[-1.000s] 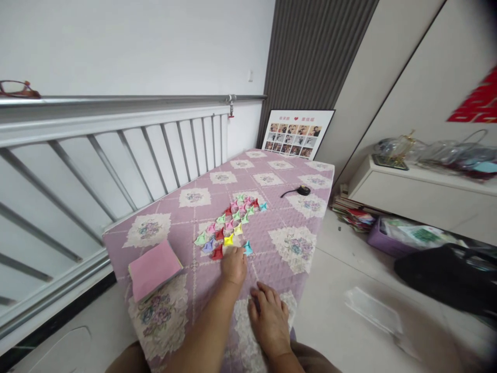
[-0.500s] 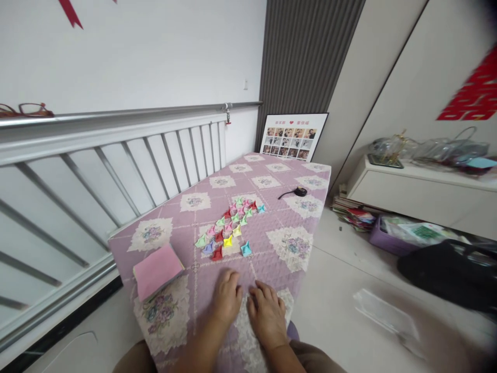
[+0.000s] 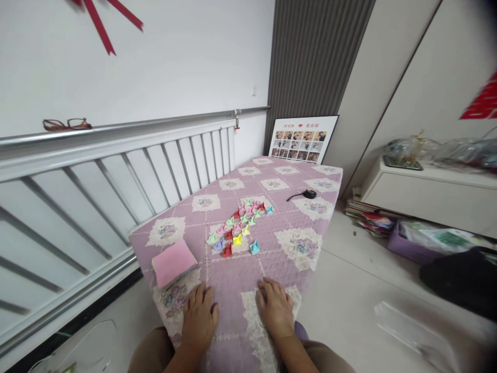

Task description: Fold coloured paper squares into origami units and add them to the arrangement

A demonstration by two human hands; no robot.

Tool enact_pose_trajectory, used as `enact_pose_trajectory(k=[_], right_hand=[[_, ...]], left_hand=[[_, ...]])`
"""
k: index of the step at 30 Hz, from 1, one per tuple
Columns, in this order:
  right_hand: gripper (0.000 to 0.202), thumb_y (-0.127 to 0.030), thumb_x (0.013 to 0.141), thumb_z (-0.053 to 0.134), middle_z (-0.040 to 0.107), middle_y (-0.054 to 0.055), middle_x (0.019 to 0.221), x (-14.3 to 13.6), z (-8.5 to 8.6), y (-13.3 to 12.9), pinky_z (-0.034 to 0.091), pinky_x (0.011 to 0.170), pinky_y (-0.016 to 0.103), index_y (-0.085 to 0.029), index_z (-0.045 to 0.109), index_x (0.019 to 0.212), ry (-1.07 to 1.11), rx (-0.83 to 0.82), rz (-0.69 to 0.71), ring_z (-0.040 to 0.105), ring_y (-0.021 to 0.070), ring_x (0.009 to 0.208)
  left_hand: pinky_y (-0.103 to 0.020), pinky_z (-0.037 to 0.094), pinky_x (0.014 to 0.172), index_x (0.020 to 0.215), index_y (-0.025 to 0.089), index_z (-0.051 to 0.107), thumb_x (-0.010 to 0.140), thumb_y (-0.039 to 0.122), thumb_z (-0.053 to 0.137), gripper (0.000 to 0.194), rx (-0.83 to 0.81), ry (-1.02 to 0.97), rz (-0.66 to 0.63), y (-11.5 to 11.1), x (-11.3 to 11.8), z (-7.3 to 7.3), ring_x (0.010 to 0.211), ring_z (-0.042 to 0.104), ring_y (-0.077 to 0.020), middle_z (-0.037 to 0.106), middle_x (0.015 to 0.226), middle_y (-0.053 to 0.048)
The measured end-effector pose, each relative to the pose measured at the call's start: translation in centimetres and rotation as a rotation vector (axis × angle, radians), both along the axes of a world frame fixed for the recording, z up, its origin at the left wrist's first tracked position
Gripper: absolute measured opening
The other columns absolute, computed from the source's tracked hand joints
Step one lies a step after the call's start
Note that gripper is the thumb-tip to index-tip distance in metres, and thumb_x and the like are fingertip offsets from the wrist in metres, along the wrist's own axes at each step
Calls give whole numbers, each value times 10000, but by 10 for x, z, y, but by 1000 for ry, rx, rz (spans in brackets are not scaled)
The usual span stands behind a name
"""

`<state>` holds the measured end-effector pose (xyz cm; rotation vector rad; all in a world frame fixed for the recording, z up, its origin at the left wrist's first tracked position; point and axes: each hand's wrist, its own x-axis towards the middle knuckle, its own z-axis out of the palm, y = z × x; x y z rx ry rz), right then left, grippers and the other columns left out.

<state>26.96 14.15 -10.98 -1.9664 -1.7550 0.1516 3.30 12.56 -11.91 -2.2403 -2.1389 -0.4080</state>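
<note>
My left hand [image 3: 199,317] lies flat and open on the purple flowered tablecloth [image 3: 229,290], just below a stack of pink-topped square paper [image 3: 174,263]. Nothing is under its fingers but the cloth. My right hand [image 3: 275,309] also rests palm down with fingers stretched out, near the table's right edge. Beyond both hands sits a cluster of several small folded paper pieces in mixed colours, among them a yellow one [image 3: 236,240] and a red one [image 3: 227,250]. A blue folded paper piece [image 3: 254,247] stands slightly apart on the right, closest to my right hand.
A black tape measure [image 3: 309,194] with a strap lies farther back on the table. White radiator bars [image 3: 171,166] run along the left, with eyeglasses [image 3: 67,124] on the rail above. A photo board [image 3: 303,140] leans behind the table. A purple bin [image 3: 407,248] stands right.
My left hand has moved left, away from my right hand, and flattened on the cloth. The two hands were close together before. The camera view has turned slightly left.
</note>
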Motion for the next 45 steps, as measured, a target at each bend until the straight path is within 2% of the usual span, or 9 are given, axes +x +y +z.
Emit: enact_pose_trajectory(k=[3,6,12,17,22,30,37,45], right_hand=[[247,-298,858,477,638,45,1144,3,-1,13,349,882,389,-270,627,1052,44,-27,-34,536,232,1086],[280,-306,870,458,666,55,1070,6,2,37,369,848,350,-235,628,1082,107,-70,-74,568,222,1016],[317,-311,894,411,675,56,1075,10,7,94,375,793,324,-245,621,1123,121,-71,-91,587,212,976],[304,-279,885,415,674,71,1066,10,6,118,368,786,332,-238,646,1079,97,-72,-80,581,223,981],[309,-259,873,427,668,69,1059,9,3,128,362,782,328,-240,651,1086,69,-80,-56,580,216,955],[243,-244,891,442,666,65,987,9,-1,129,325,731,297,-210,666,977,13,-37,41,567,194,896],[204,-244,880,468,667,31,946,-12,-3,116,317,790,274,-224,666,922,-8,21,262,561,176,935],[203,-240,870,467,671,25,924,-29,-5,112,291,792,296,-237,670,893,-9,53,318,566,181,930]], left_hand=[[-457,260,1070,1258,252,560,858,265,452,415,-5,-19,6,1,2,3,1283,363,-265,478,1375,-69],[-460,249,1075,1262,248,558,860,265,448,418,-14,-25,15,1,2,5,1285,358,-267,475,1375,-71],[-459,228,1085,1272,251,553,847,274,468,434,-43,-54,24,2,2,5,1296,342,-269,465,1387,-71],[-464,212,1091,1271,257,548,845,265,470,433,-60,-69,25,4,2,4,1294,341,-269,465,1385,-69],[-463,208,1091,1279,262,536,840,250,473,444,-69,-76,25,4,2,7,1301,326,-271,453,1392,-68],[-474,194,1093,1278,254,537,842,262,470,441,-83,-102,30,3,3,12,1305,316,-275,446,1397,-74],[-476,187,1097,1288,263,525,830,255,477,461,-91,-103,29,5,3,12,1310,307,-281,435,1407,-67],[-492,189,1096,1291,246,525,821,256,477,472,-93,-115,21,6,2,12,1312,305,-297,421,1417,-82]])
